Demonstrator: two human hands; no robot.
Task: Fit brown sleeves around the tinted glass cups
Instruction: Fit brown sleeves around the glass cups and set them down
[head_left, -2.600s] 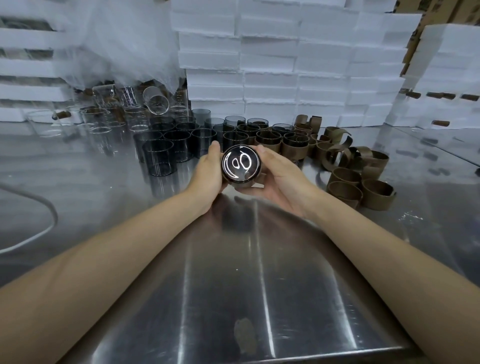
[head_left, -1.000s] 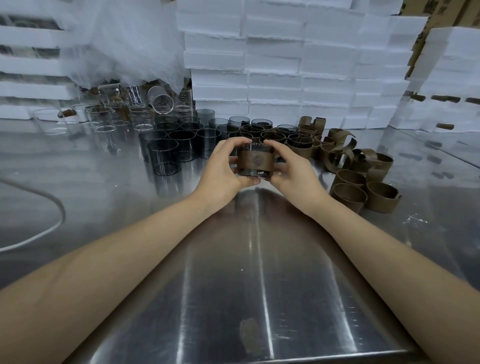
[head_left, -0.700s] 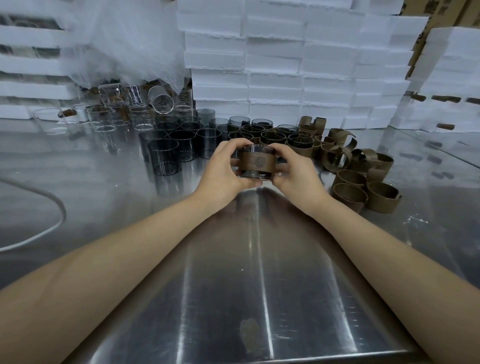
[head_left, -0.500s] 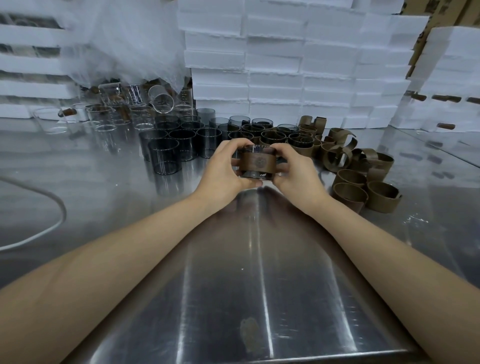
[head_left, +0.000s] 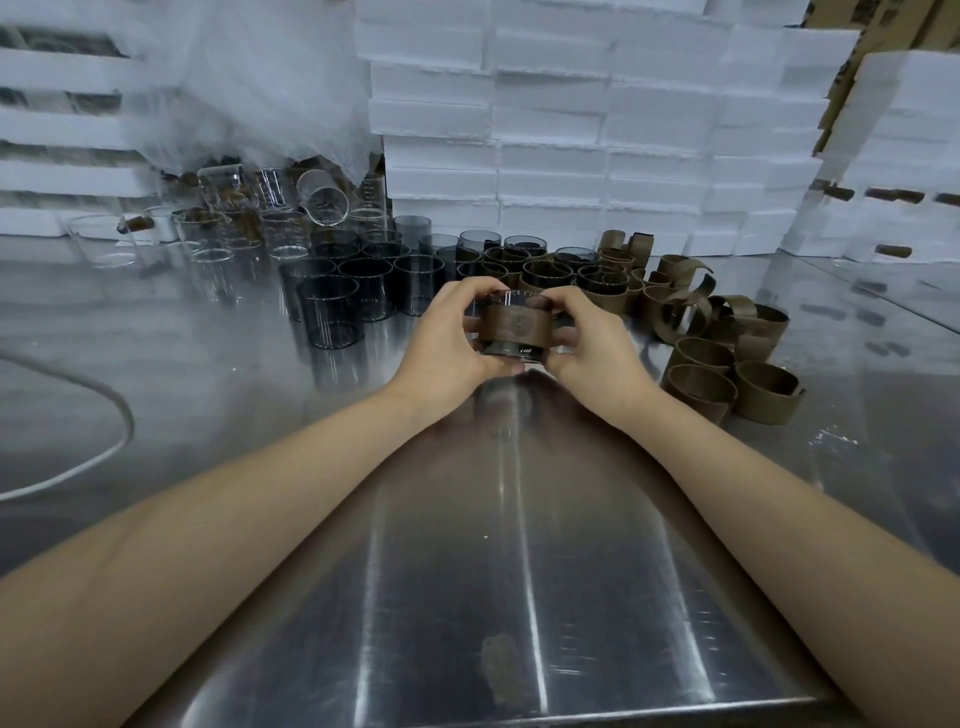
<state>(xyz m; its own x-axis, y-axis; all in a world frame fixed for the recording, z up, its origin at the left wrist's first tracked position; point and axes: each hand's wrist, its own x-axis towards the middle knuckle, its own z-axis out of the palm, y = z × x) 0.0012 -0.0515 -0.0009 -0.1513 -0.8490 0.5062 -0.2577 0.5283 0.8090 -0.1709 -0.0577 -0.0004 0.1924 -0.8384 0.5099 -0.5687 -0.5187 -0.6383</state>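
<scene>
Sleeve (head_left: 514, 325) is wrapped round the tinted cup (head_left: 511, 354) at frame centre, held just above the steel table (head_left: 467, 571). A strip of dark glass shows below the band and the rim shows above it. My L hand (head_left: 447, 338) grips the cup's left side and my R hand (head_left: 592, 348) the right, both curled round it w/ fingertips over the top edge and thumbs on the near face. Step in hand, I'd say: final seating, i.e. squaring the band so it sits level, logo facing me. It looks about level from here, but I can't see the back. Next move, as I judge it, is to set this one down w/ the sleeved cups (head_left: 545, 273) just behind, upper centre. That needs a gentle placement since it's glass on steel w/ crowded neighbours. Then L hand goes for one of the bare tinted cups (head_left: 332, 312) left of centre, R hand for one of the loose sleeves (head_left: 727, 374) piled at right. Several of those are sprung open, so pick a closed ring.
</scene>
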